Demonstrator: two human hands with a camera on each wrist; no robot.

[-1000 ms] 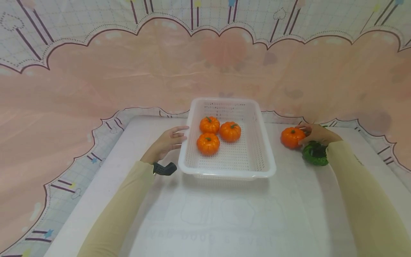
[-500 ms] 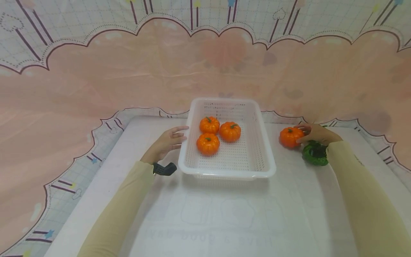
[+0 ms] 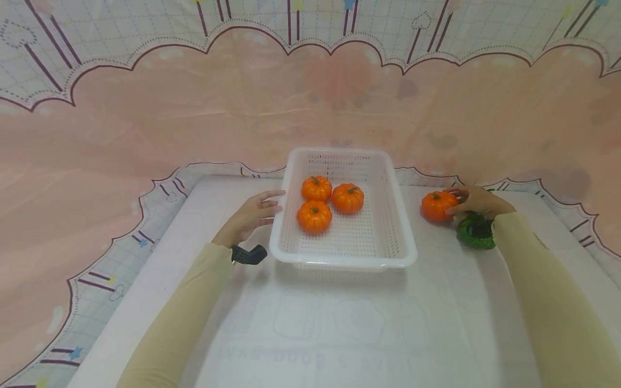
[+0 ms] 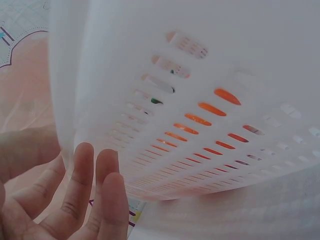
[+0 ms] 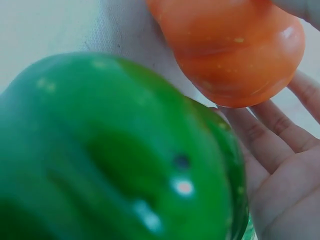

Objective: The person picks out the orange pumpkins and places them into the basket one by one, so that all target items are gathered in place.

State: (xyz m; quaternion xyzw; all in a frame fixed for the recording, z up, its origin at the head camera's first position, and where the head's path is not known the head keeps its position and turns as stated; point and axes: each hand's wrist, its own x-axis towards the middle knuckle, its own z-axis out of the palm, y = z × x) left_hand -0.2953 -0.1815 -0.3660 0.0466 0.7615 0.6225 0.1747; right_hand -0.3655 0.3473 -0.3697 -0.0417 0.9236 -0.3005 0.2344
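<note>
My right hand (image 3: 480,201), at the right of the table, holds an orange toy pumpkin (image 3: 437,206) by its right side. In the right wrist view, the fingers (image 5: 272,132) lie along the underside of that pumpkin (image 5: 235,55). A glossy green ribbed vegetable (image 3: 473,231) sits just under the right wrist and fills much of the right wrist view; its kind is unclear. My left hand (image 3: 249,216) rests its fingertips against the left side of a white perforated plastic basket (image 3: 343,262). Three orange pumpkins (image 3: 347,198) lie in the basket's left half.
A white-covered table (image 3: 315,318) bears everything, backed by a patterned pink cloth (image 3: 339,108). More green shows behind the right hand, mostly hidden. A black wrist device (image 3: 249,255) sits on the left wrist.
The orange pumpkin at the right has shifted slightly left, with my right fingers against it. My left hand, the basket and its three pumpkins have stayed put.
</note>
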